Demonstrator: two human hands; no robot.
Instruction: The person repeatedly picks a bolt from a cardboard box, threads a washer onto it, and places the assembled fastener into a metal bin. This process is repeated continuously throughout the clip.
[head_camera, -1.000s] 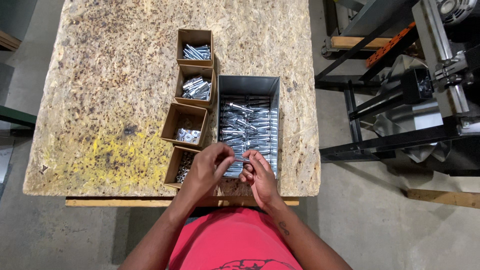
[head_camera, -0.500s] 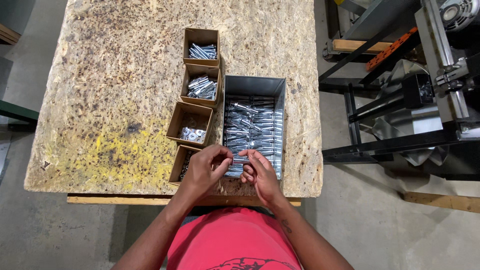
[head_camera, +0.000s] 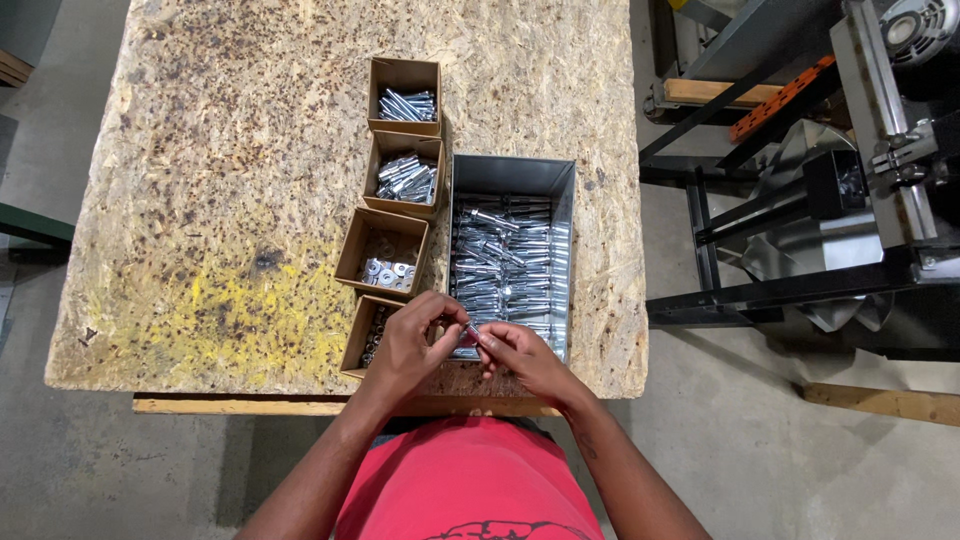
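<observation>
I see a worn chipboard tabletop (head_camera: 230, 180) with yellow paint stains near its front edge. Four small open cardboard boxes (head_camera: 404, 95) stand in a row on it. To the right, on the grey concrete floor (head_camera: 780, 450), stands a black steel machine frame (head_camera: 760, 290) with an orange bar (head_camera: 780, 100).

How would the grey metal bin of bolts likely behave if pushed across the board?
The grey metal bin is packed with steel bolts, so it probably feels heavy and resists sliding on the rough chipboard table. Its low, wide shape makes tipping unlikely. The loose bolts would probably shift and rattle.
</observation>
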